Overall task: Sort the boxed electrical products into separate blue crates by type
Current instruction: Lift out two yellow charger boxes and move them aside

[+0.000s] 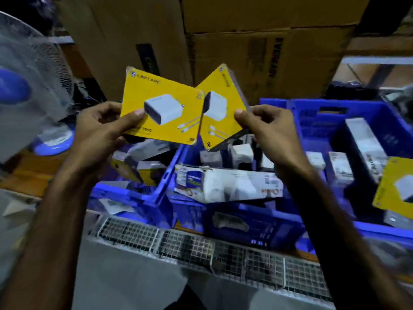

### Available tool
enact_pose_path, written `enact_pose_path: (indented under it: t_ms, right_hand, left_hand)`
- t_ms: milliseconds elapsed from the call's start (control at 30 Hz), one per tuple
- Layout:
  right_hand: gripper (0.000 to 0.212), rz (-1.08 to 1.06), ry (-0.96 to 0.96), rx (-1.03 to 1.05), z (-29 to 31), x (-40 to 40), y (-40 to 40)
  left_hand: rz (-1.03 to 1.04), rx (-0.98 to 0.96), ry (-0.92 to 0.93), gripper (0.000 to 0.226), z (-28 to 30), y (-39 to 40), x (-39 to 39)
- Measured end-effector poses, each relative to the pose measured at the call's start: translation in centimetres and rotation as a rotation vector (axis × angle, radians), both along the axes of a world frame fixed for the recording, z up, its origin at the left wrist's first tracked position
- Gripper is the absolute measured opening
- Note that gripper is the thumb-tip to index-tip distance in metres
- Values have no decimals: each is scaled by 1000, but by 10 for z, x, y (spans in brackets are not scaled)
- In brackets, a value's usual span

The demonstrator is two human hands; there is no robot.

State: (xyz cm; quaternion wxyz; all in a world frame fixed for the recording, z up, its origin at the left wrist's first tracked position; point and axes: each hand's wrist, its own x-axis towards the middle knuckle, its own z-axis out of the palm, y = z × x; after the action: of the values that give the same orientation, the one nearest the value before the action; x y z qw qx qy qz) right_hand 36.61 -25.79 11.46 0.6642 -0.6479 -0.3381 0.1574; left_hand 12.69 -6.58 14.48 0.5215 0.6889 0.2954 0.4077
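Both hands [100, 128] [266, 128] each grip a yellow charger box [165, 95] [223, 86]

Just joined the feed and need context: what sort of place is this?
Probably a stockroom or warehouse for electrical goods. Large cardboard cartons are stacked behind, blue crates hold mixed boxed products, and each hand holds a yellow charger box.

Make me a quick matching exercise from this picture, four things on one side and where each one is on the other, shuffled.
Things:
1. Yellow charger box with the brand name upright
2. Tilted yellow charger box
3. Long white torn carton
4. Table fan

Places:
A. Far left, outside the crates
B. In the right hand
C. In the left hand
D. Lying across the middle crate

Pairs: 1-C, 2-B, 3-D, 4-A
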Motion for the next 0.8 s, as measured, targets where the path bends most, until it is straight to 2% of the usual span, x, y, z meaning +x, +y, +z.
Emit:
enact_pose_path:
  t_ms: [133, 167, 233, 333, 467, 633, 700, 800]
  right_hand:
    - [32, 36, -175, -139, 8, -26, 60]
    - [36, 28, -232, -189, 11, -32, 75]
    - [44, 12, -379, -324, 17, -43, 100]
    - [55, -8, -588, -549, 21, -70, 137]
    - [50, 54, -769, -702, 14, -105, 175]
    - [45, 286, -913, -824, -3, -137, 205]
    - [36, 332, -888, -828, -13, -144, 212]
    - [33, 287, -797, -786, -23, -151, 216]
  left_hand:
    - [87, 63, 12, 42, 0, 52, -48]
    - [118, 99, 27, 40, -1, 66, -57]
    - [161, 198, 89, 22, -5, 96, -71]
    - [189, 315, 244, 33, -6, 149, -87]
    - [34, 421, 460, 40, -10, 217, -90]
    - [-223, 548, 683, 40, -32, 271, -62]
    - [-308, 529, 724, 42, -44, 286, -47]
    - [-438, 552, 803, 45, -57, 302, -28]
